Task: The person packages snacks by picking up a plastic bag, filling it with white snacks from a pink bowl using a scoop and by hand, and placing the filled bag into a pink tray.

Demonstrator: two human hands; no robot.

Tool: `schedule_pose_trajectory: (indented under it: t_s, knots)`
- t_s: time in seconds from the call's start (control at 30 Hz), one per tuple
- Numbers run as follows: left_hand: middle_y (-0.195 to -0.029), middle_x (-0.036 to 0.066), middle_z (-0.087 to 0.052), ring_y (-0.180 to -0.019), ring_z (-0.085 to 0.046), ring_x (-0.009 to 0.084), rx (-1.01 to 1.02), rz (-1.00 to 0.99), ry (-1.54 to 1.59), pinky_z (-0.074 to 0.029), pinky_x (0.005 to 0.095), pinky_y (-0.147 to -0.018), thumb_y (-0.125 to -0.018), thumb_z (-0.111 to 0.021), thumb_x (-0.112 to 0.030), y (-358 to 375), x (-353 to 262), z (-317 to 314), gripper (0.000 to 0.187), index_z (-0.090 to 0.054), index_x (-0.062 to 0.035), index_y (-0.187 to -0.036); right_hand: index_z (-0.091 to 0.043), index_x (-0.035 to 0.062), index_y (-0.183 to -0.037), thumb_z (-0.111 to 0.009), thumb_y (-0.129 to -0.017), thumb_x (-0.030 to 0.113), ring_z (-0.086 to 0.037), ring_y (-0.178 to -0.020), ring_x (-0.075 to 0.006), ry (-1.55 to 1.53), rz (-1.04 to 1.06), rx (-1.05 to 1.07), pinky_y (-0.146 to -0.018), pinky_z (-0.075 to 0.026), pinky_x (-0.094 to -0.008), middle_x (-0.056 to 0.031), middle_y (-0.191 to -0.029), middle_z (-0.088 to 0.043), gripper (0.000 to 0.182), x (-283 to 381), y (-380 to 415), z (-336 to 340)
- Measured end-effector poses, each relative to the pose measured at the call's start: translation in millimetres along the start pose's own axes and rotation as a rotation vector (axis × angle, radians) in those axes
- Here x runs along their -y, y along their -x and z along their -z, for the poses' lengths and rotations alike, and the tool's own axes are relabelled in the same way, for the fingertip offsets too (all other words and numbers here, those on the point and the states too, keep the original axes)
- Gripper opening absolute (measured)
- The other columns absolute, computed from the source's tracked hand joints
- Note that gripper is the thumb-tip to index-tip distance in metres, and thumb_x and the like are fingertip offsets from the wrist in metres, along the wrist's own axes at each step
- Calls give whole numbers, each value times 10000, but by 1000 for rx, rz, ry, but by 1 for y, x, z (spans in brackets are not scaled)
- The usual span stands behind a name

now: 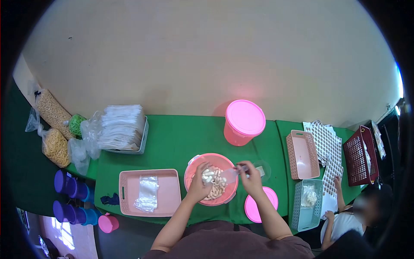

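Over a pink tub (190, 164) of pale, finger-shaped puffed snacks (217, 190), both my hands are at work. My left hand (199, 183) is closed around a small clear plastic bag (208, 174) with whitish pieces in it. Fingers of my right hand (250, 176) grip the handle of a translucent scoop (230, 175), whose front end meets the bag's mouth. Beside the tub, a round pink lid (261, 205) lies below my right forearm. To the left, a pink tray (171, 188) holds a stack of flat clear bags (148, 193).
A lidded pink container (244, 123) stands near the wall. At left are a basket of white packets (121, 129), bagged snacks (55, 146) and purple buckets (64, 182). Right are a pink basket (302, 155), a teal basket (297, 218), patterned sheets (325, 146) and a seated person (345, 222).
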State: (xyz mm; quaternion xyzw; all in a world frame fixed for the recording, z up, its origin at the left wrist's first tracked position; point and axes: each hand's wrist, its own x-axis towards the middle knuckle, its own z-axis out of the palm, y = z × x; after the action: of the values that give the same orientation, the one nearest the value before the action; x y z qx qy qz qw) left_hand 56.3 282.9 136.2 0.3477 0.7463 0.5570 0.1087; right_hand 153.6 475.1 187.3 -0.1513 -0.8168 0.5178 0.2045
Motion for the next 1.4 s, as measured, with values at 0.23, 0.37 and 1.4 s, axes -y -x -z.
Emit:
schedule_pose_trajectory:
  t_s: [0.23, 0.37, 1.4]
  knots:
    - [-1257, 195, -497, -1197, -496, 277, -60, 162, 1053, -377, 393, -1018, -838, -559, -214, 11, -13, 16, 567, -215, -66, -1263, -611, 43, -1107, -606, -860, 114, -520, -1089, -290, 269, 230, 124, -965, -387, -403, -107, -1099, -623, 257, 33, 4, -10]
    - [-1257, 184, -494, -1173, -495, 271, 152, 139, 795, -369, 392, -1014, -877, -613, -332, 3, -19, 18, 572, -245, -86, -1241, -637, 51, -1095, -625, -854, 126, -499, -1126, -276, 7, 149, 100, -981, -366, -396, -102, -1112, -619, 252, 53, -1, -18]
    - [-903, 52, -681, -831, -646, 111, -202, 141, 661, -504, 235, -735, -871, -668, -82, -7, -81, 22, 162, -635, 10, -1000, -655, -21, -1010, -660, -879, 115, -591, -856, -109, -574, -101, 152, -735, -465, -252, -55, -921, -646, 189, 64, 4, -31]
